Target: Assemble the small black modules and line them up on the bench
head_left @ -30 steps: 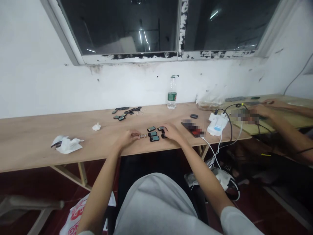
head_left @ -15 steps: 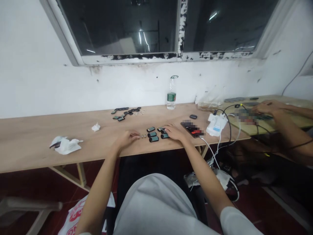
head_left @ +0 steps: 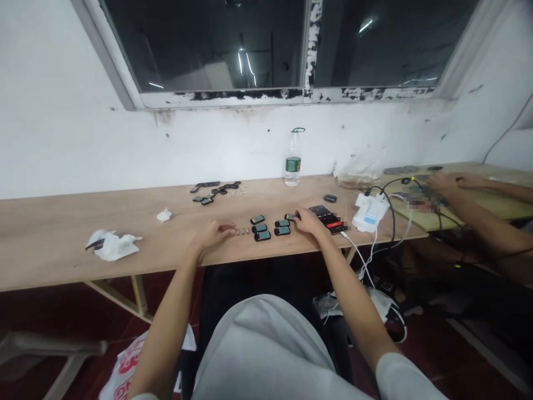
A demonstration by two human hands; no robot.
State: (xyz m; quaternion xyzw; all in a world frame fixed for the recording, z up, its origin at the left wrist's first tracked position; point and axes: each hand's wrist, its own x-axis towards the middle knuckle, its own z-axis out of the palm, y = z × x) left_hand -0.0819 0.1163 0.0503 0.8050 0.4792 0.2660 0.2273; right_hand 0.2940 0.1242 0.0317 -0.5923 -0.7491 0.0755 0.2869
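Note:
My right hand pinches a small black rounded device with a lighter face, by its right end. Just in front of it lie two similar devices with grey-green faces. Left of these, three more such devices form a slanted column on the table. My left hand rests on the wood, its fingers loosely stretched to the right. Close to its fingertips stand several small metal pieces in a short row; whether the fingers touch one is too small to tell.
More black devices and small pale bits lie farther back. Around the wooden table are crumpled tissues, a water bottle, a phone and a white power strip with cables. A co-worker's hands are at the right.
My right hand has moved to the right with one black device, away from the two devices in front. My left hand has shifted very slightly left.

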